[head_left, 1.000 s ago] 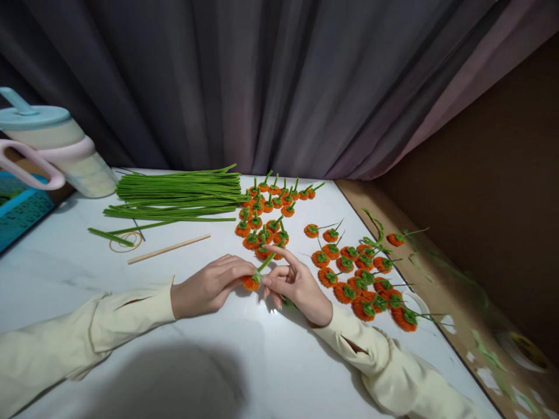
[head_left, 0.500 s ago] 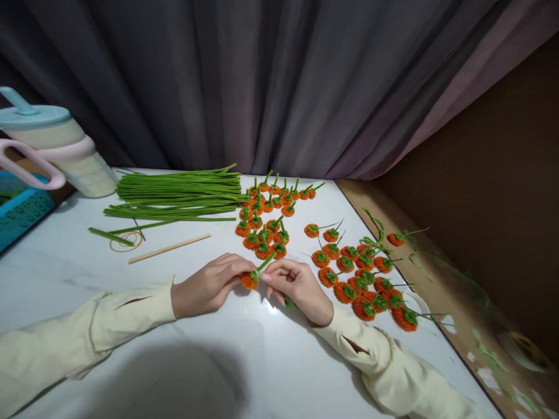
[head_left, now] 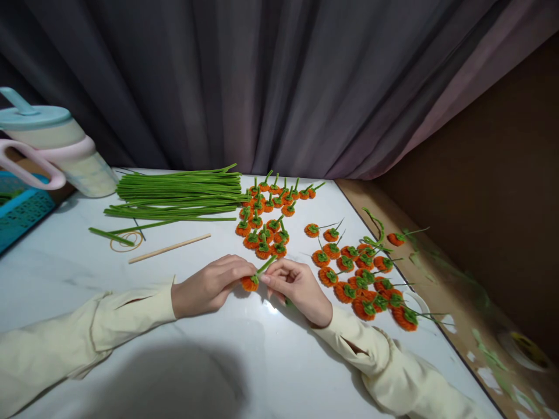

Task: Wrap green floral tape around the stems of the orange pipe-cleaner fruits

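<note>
Between my hands is a small orange pipe-cleaner persimmon [head_left: 250, 284] with a green top and a fuzzy green stem [head_left: 266, 265] slanting up to the right. My left hand [head_left: 215, 283] is closed on its orange body from the left. From the right, the thumb and fingers of my right hand [head_left: 297, 289] pinch at the base of the stem; a bit of green shows under that hand. Finished-looking persimmons with thick green stems [head_left: 263, 250] stand just beyond my hands. Others with thin wire stems [head_left: 346, 292] lie to the right of my right hand.
A bundle of green pipe cleaners [head_left: 179, 189] lies at the back left. Nearer are a wooden stick [head_left: 169, 248] and a rubber band [head_left: 126, 241]. A lidded tumbler [head_left: 89, 166] and a blue basket [head_left: 26, 212] stand at left. Tape [head_left: 416, 301] and scraps lie at right.
The green stem has tilted slightly to the right between my fingers. My hands have hardly moved and keep their hold on the persimmon.
</note>
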{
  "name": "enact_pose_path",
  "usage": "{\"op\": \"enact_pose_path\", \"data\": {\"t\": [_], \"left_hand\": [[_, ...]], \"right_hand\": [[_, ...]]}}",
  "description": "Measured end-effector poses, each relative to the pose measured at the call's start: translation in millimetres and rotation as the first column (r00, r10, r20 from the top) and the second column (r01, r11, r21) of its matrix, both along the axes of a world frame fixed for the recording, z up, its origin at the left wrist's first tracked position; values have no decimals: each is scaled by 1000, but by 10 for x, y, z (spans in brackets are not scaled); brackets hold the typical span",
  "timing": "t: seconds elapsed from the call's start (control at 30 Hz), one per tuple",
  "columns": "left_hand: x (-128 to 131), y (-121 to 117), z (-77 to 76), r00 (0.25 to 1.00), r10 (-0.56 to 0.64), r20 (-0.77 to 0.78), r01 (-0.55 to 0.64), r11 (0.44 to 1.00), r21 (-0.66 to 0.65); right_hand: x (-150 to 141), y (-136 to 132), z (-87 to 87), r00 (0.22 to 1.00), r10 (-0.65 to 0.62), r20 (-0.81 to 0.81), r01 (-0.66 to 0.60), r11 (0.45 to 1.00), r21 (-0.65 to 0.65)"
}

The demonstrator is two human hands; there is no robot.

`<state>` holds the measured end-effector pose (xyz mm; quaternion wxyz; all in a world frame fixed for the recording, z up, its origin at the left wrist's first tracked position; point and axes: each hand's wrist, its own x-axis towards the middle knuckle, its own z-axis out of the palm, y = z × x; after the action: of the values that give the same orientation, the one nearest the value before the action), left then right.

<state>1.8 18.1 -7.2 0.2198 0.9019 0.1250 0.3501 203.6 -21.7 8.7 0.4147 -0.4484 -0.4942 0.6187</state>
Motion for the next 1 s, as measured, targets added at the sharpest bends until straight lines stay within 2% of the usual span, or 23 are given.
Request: {"op": "enact_pose_path", "data": {"t": [0.27, 0.43, 0.7, 1.0], "left_hand": [[-8, -7, -23, 1000, -7, 10, 7, 1000, -26], [-3, -4, -16, 999, -30, 33, 29, 1000, 8], [-17, 7, 10, 997, -56, -56, 57, 998, 26], [-12, 0, -13, 999, -48, 5, 48, 999, 17]], "right_hand": [[1, -3, 2, 1000, 3, 7, -3, 1000, 3], [1, -8, 14, 1000, -3, 10, 3, 1000, 3], [2, -7, 11, 1000, -4, 13, 4, 1000, 13], [-2, -10, 13, 1000, -6, 9, 6, 1000, 8]]}}
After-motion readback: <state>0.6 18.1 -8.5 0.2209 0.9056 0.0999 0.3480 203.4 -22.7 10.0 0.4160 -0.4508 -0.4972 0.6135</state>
